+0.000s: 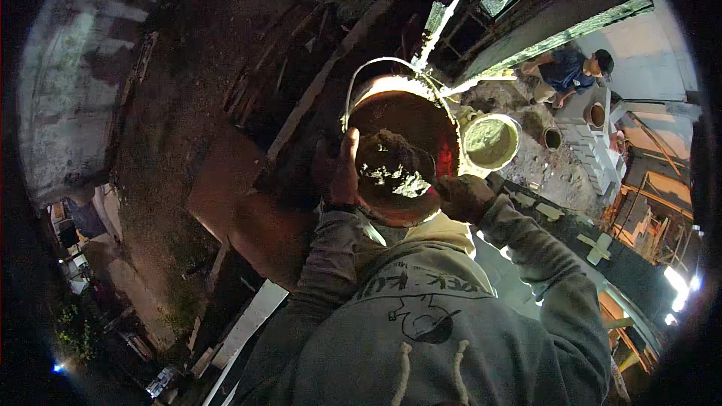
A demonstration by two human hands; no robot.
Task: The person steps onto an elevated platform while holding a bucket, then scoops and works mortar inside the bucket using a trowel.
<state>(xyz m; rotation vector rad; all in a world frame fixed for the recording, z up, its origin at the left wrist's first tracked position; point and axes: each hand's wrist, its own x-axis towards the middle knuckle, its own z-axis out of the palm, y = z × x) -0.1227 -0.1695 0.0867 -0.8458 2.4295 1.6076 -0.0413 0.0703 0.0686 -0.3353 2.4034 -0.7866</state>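
Note:
A round bucket [406,90] with a raised wire handle is tilted in front of my chest. Inside it lies a lump of wet grey mortar [398,180], its lower part brightly lit. My left hand [342,169] grips the bucket's left side, thumb pointing up along it; its other fingers sink into shadow. At the lower right rim my right hand [466,197] is closed, with a small red piece showing by its fingers. Whether that belongs to a tool handle is too dark to tell. Just right of the bucket stands a second bucket [492,143] with pale mortar in it.
A co-worker [571,79] crouches at the upper right beside a low block wall [594,154]. One small bucket [553,137] stands on the ground there, another [596,114] by the blocks. Dark planks [323,86] lie left of my bucket; a brown sheet [248,218] is below them.

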